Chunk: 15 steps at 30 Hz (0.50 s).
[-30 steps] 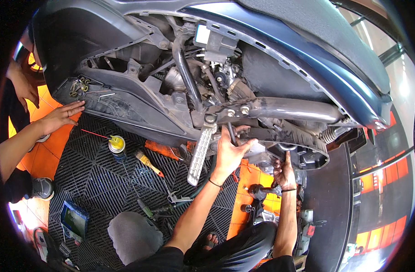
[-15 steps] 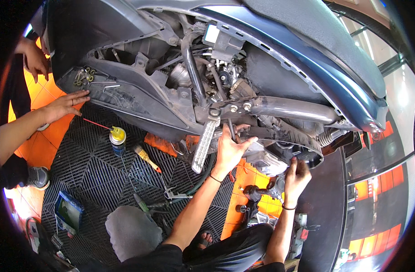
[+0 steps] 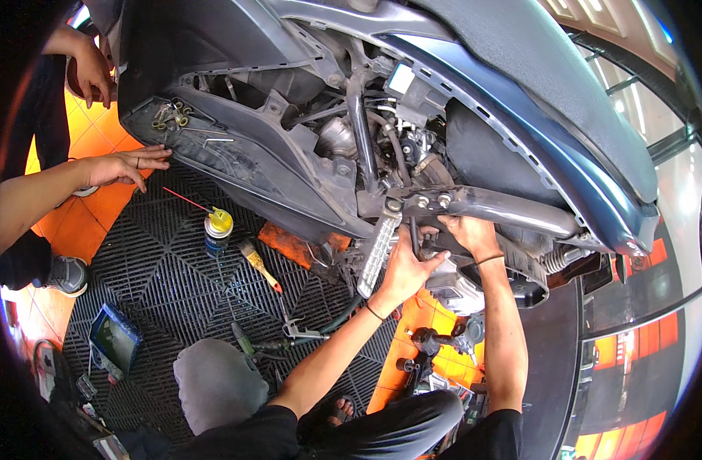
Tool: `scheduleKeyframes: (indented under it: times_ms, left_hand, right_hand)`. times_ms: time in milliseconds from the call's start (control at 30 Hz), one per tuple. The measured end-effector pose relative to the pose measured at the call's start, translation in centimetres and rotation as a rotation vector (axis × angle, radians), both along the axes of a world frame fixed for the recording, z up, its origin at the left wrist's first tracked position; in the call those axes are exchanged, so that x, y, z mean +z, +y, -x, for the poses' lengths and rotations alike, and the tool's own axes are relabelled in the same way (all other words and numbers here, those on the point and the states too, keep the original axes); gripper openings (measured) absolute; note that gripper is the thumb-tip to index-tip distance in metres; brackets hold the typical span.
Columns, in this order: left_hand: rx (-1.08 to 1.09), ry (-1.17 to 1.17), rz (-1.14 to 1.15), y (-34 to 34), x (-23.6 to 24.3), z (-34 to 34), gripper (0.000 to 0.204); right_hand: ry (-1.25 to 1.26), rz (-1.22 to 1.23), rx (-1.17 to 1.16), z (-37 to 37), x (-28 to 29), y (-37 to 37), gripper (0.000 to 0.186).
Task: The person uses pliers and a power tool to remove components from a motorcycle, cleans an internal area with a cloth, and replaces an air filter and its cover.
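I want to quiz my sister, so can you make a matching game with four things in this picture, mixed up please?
Things:
1. Right hand
2. Spray can
3. Brush
4. Footrest

Clues:
A. Lying down, red at one end
B. Grey, covered in ridges
C. By a thick dark tube, wrist wearing a dark band
D. Standing, topped with yellow

Right pairs: 1-C, 2-D, 3-A, 4-B

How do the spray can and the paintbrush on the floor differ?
The spray can stands upright, while the paintbrush lies flat. The can is a thick cylinder; the brush is slimmer. The can has a thin red straw at its top, while the brush ends in bristles. Both rest on the black mat and show some yellow.
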<state>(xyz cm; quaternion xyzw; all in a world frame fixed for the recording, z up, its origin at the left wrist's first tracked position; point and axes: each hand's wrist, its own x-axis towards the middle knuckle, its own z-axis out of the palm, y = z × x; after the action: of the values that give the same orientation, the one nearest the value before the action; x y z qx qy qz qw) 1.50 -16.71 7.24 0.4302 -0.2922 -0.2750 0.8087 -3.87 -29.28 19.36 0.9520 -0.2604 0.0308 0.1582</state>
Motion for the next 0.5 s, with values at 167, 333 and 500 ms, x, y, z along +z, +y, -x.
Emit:
scheduleKeyframes:
  times_ms: [167, 333, 500]
  left_hand:
    - [0.182, -0.147, -0.233, 2.8, 1.7, 0.1, 0.052]
    - [0.65, -0.206, -0.076, 5.2, -0.6, -2.9, 0.041]
    - [0.629, -0.598, 0.017, 4.9, 2.8, -9.9, 0.06]
  right_hand:
    - [-0.004, 0.139, -0.091, 0.1, -0.9, 1.1, 0.041]
    - [-0.054, 0.241, -0.044, -1.6, -1.2, 1.8, 0.041]
    - [0.025, 0.286, -0.043, 0.5, -1.7, -0.4, 0.036]
